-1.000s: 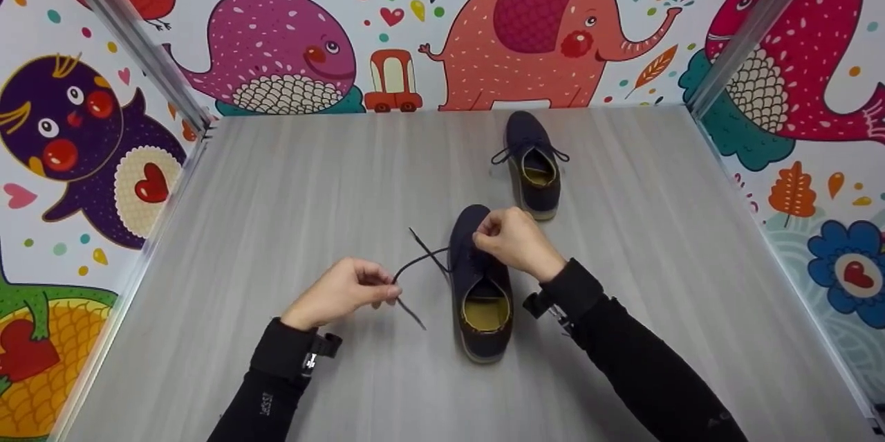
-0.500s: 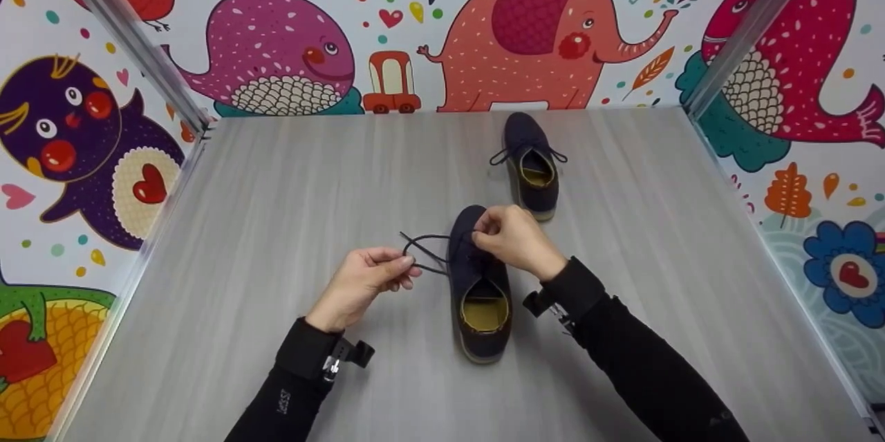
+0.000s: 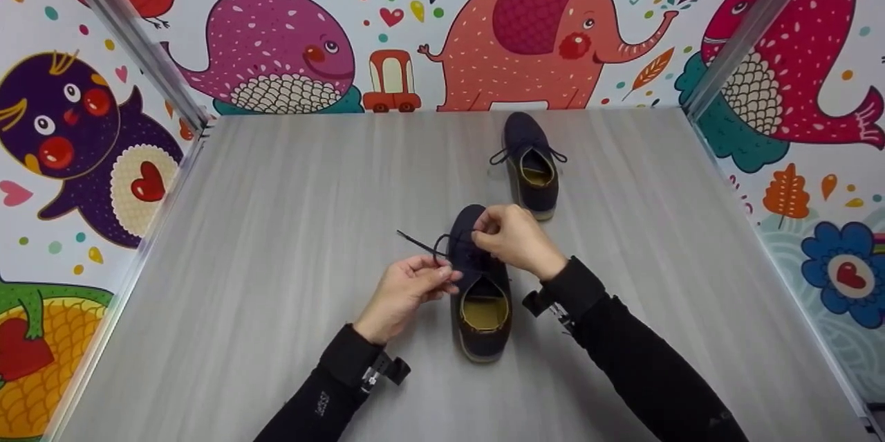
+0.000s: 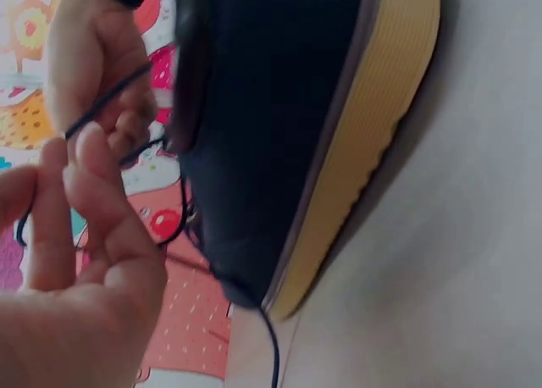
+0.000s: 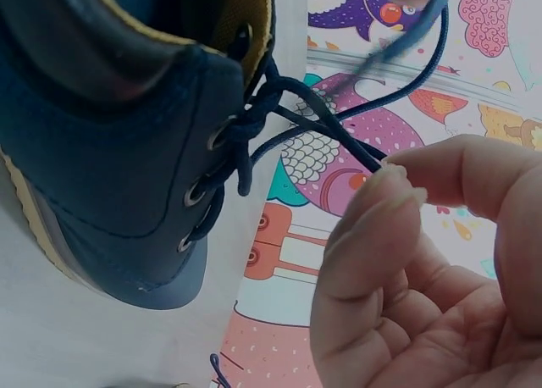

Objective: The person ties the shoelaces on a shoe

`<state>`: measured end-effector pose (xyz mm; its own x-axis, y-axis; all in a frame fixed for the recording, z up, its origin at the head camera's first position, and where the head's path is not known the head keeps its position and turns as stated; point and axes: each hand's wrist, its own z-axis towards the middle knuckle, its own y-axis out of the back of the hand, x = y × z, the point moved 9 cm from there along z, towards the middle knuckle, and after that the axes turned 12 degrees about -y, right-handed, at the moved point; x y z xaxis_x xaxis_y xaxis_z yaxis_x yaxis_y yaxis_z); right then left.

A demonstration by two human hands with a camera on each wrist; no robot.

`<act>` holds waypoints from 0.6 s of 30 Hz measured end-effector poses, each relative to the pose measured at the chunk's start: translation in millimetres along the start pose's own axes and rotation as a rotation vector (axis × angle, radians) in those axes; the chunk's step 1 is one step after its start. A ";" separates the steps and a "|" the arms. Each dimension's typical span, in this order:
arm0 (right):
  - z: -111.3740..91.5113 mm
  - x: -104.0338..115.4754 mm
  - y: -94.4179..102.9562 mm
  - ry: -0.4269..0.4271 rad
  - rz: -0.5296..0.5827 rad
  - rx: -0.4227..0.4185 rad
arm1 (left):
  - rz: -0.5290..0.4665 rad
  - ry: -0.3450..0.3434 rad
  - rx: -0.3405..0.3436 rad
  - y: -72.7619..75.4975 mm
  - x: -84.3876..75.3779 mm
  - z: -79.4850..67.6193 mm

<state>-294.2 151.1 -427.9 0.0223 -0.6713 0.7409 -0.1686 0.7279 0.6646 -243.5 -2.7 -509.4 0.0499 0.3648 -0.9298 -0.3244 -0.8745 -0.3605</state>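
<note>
A dark navy shoe (image 3: pixel 482 344) with a tan sole stands on the grey surface, toe facing away. Over its left side, my left hand (image 3: pixel 401 293) pinches one strand of its dark shoelace (image 5: pixel 415 83) between thumb and fingers. Above the laced front, my right hand (image 3: pixel 518 241) pinches a doubled loop of the shoelace by thumb and forefinger, plain in the right wrist view. At the top eyelets the lace is crossed in a knot (image 5: pixel 254 113). One free lace end (image 3: pixel 415 241) sticks out to the left of the shoe.
A matching shoe (image 3: pixel 541 194), its laces tied in a bow, stands farther back and slightly right. Behind the grey surface (image 3: pixel 297 179) rise white panels (image 3: pixel 415 20) printed with cartoon animals, joined by metal corner posts (image 3: pixel 760 34).
My left hand has moved right, from beside the shoe to its left edge, bringing the lace strand along toward my right hand. The right hand has stayed almost still.
</note>
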 end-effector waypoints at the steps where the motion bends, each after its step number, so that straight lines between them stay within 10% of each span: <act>1: -0.1 -0.1 0.0 0.000 0.000 0.001 | 0.019 -0.002 -0.004 -2.2 1.9 1.0; 18: -1.6 -2.3 0.4 0.006 0.008 0.027 | 0.831 -0.173 0.080 -15.1 -19.6 7.9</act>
<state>-292.7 153.2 -429.2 0.0266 -0.6644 0.7469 -0.1958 0.7293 0.6556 -247.1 5.9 -485.2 -0.3768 -0.3359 -0.8633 -0.2581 -0.8570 0.4461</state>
